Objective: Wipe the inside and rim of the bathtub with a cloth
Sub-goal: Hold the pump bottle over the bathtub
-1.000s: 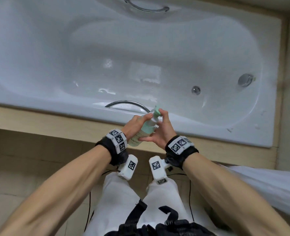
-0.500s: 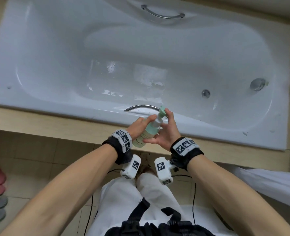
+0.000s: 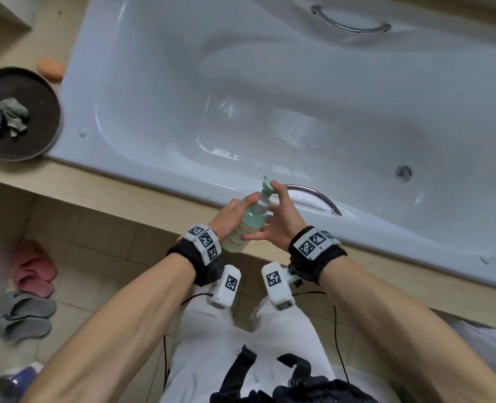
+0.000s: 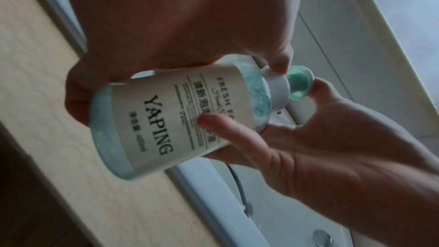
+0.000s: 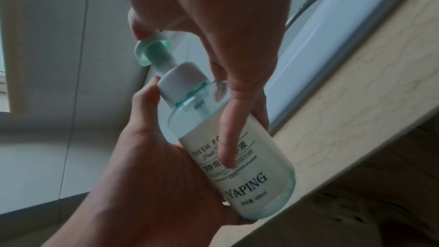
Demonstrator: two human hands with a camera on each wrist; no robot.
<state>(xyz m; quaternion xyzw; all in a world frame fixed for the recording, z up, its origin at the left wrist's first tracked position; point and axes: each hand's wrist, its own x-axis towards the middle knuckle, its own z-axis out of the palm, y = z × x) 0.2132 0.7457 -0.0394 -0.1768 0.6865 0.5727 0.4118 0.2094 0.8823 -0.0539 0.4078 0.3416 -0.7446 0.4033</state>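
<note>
The white bathtub (image 3: pixel 142 167) runs across the head view. I hold a green pump bottle (image 3: pixel 252 222) labelled YAPING above the tub's near ledge. My left hand (image 3: pixel 232 210) grips its body (image 4: pixel 180 115) from the left. My right hand (image 3: pixel 281 219) has one fingertip on the pump head (image 5: pixel 152 48), its thumb lies along the label (image 5: pixel 249 157), and other fingers lie behind the bottle. The nozzle points toward the tub. A crumpled grey-green cloth (image 3: pixel 5 116) lies in a dark round basin (image 3: pixel 37 91) at the tub's left end, away from both hands.
A chrome grab handle (image 3: pixel 313 193) sits on the near rim just past the bottle, and another (image 3: pixel 348 24) on the far rim. The drain (image 3: pixel 403 171) is at the right. An orange soap bar (image 3: pixel 50 68) lies by the basin. Slippers (image 3: pixel 33 269) sit on the floor at left.
My view has swung left, bringing the basin with the cloth into sight. Both hands keep the same hold on the bottle over the near ledge.
</note>
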